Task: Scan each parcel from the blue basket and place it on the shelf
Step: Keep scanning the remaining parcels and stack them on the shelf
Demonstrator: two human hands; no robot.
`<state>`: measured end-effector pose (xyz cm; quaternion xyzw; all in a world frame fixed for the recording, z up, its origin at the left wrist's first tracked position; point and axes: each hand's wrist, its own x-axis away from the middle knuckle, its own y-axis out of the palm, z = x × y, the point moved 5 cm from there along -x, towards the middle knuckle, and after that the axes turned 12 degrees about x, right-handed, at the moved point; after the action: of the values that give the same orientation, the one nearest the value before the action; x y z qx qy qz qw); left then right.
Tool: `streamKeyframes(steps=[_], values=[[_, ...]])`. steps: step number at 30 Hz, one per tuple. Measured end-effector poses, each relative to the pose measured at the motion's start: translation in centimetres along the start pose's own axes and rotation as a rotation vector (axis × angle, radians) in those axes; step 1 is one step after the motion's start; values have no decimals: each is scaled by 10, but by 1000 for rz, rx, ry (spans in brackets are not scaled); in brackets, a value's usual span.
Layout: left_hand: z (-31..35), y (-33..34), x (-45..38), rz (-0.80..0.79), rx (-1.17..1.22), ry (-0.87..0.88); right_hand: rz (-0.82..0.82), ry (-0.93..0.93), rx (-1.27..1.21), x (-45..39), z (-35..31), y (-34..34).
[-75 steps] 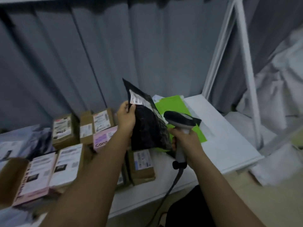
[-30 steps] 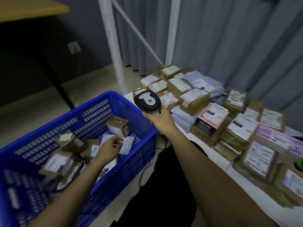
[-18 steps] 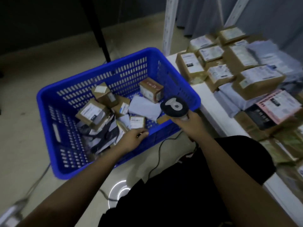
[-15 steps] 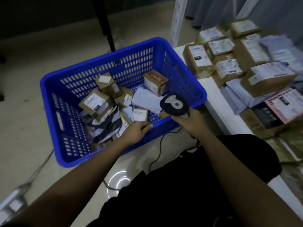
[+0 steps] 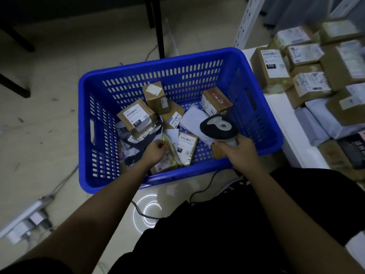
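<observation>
The blue basket (image 5: 178, 58) stands on the floor in front of me with several labelled cardboard boxes (image 5: 135, 117) and flat mailers inside. My left hand (image 5: 155, 153) reaches down into it, fingers curled on the top edge of a gold flat parcel (image 5: 167, 162) near the front wall. My right hand (image 5: 238, 150) grips the handle of the black and grey scanner (image 5: 218, 127), held over the basket's right half. The low white shelf (image 5: 277, 108) at the right carries several scanned parcels (image 5: 271, 66).
A white shelf post (image 5: 245, 20) rises behind the basket's far right corner. A black table leg (image 5: 158, 26) stands behind the basket. A power strip (image 5: 25, 220) and cables lie on the floor at lower left; the scanner cable (image 5: 199, 192) runs by my knees.
I turned from the shelf, where I held a black mailer, to the basket. My left hand has gone deeper in and curled on the gold parcel. The scanner now hangs over the basket.
</observation>
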<state>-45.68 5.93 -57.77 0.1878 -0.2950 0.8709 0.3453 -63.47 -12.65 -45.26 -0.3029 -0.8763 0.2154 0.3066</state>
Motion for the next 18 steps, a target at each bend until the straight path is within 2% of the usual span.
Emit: streamKeyframes(steps=[7,12,14,18], values=[[-89,-30,-61,47,-631,-159,91,48,-46,-1,7,-4],[-65,-37,-55,143,-397,-92,81,48,-28,-6,7,-1],[-61,-41,-55,220,-398,-115,71,50,-28,-8,8,1],[-58,-42,-56,213,-471,-152,61,51,-12,-12,9,4]])
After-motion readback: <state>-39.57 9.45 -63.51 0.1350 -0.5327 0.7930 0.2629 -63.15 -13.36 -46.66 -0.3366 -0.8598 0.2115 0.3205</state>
